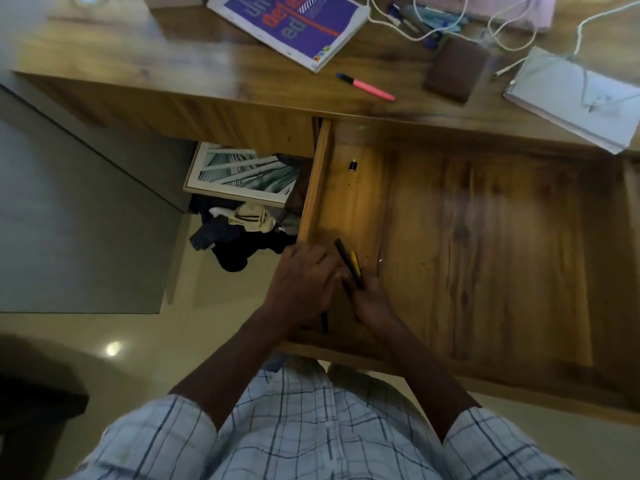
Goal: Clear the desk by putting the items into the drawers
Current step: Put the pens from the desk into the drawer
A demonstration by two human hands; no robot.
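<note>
A wide wooden drawer is pulled out under the desk. Both hands are low in its front left corner. My right hand grips a black and yellow pen that points up and away. My left hand rests beside it near the drawer's left wall; a dark thin stick shows below it, and I cannot tell if the fingers hold it. A small black item lies at the drawer's back left. On the desk lie a pink highlighter, a purple book, a brown wallet and a white notebook.
White cables and several pens lie at the desk's back right. Under the desk to the left, a framed picture leans above a heap of dark clothes. A dark seat stands at the lower left.
</note>
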